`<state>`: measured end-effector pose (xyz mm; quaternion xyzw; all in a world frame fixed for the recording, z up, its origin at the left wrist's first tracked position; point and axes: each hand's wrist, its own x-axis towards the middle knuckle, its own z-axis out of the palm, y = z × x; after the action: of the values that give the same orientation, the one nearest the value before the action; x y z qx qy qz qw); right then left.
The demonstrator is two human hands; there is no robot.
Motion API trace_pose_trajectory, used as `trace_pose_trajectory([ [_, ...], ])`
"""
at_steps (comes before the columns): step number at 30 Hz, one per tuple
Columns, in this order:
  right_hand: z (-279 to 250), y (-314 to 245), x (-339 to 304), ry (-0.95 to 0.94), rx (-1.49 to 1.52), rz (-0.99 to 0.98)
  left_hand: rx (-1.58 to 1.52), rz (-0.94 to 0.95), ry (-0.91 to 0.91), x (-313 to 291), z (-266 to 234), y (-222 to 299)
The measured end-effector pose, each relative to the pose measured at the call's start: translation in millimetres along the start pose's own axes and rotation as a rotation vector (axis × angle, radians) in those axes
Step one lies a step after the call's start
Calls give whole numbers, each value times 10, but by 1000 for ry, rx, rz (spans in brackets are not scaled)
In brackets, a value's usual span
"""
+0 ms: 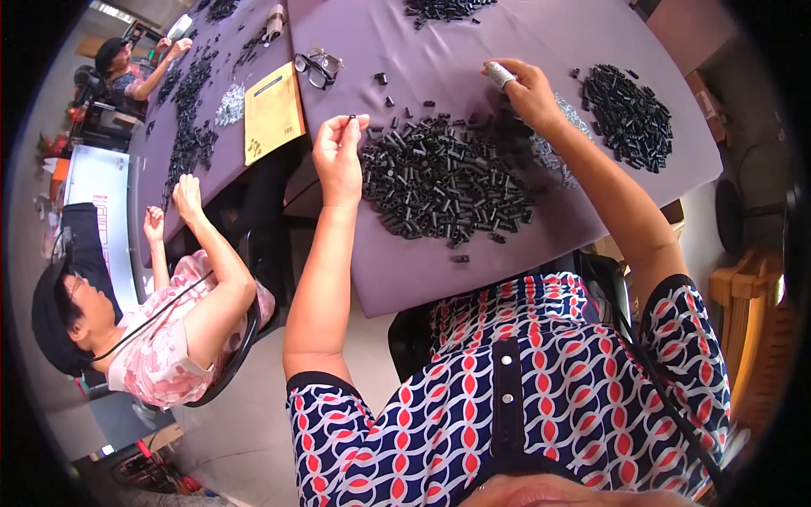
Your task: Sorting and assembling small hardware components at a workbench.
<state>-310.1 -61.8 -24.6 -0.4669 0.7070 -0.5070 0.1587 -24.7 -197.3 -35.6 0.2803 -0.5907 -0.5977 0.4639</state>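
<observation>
Work is looking unfinished: left hand [340, 160] pinching small black cylinder [352, 118], right hand [530, 95] grip unclear, glossy black tubes [443, 182] heaped at one o'clock.

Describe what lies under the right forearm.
Silver pieces show on either side of the right forearm, lying on the purple cloth. Whatever the forearm covers cannot be seen.

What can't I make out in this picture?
In the head view:
- Small black piece: mostly covered by the left hand.
- Right hand: its back hides whether it grips anything.
- Silver pile: partly behind the right forearm.
- Far black pile: cut by the top edge.
- Near black pile: pieces too small for detail.
</observation>
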Motion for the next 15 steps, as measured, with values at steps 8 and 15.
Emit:
trace_pose_trajectory([
  [8,134,-219,-116,-199,238,-4,-20,-18,115,24,158,-85],
  [15,-43,-14,447,-70,344,-19,16,6,39,217,38,-76],
])
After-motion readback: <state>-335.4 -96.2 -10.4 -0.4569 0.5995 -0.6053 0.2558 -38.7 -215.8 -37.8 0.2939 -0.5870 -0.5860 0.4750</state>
